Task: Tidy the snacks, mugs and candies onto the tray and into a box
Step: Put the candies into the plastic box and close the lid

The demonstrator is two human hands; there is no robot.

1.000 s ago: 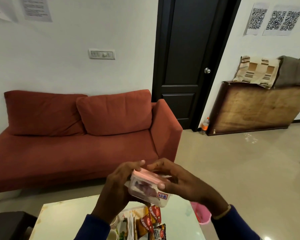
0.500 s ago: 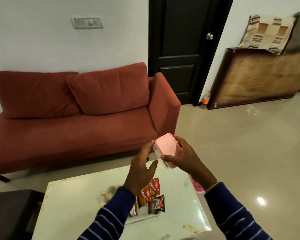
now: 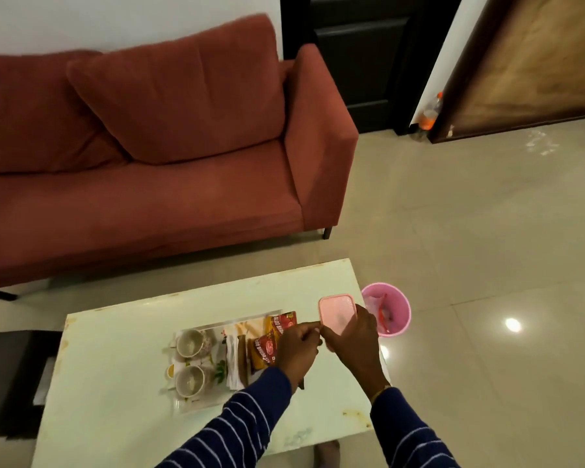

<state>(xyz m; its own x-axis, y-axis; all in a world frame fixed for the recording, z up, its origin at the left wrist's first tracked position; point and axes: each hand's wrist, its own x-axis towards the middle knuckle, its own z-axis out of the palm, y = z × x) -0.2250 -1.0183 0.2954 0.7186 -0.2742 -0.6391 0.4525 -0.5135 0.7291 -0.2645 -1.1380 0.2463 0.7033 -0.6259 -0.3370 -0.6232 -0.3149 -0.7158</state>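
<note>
A small box with a pink lid (image 3: 337,311) sits low over the right end of the white table (image 3: 122,373). My right hand (image 3: 353,342) grips the box's near side. Beside it, my left hand (image 3: 296,344) has its fingers curled, thumb and forefinger pinched at the box's left edge, over the snacks. On the tray (image 3: 196,405) stand two cream mugs (image 3: 190,342) (image 3: 190,383). White napkins and a brown bar (image 3: 242,361) lie beside red and orange snack packets (image 3: 279,327). The box's contents are hidden.
A pink bin (image 3: 390,310) stands on the floor by the table's right end. A red sofa (image 3: 169,157) faces the table's far side. A dark stool (image 3: 11,383) is at the left. An orange bottle (image 3: 428,118) stands by the door.
The view has tilted down to the table. The box went from chest height, held in both hands, down and right to the table's right end. My left hand has dropped over the snacks.
</note>
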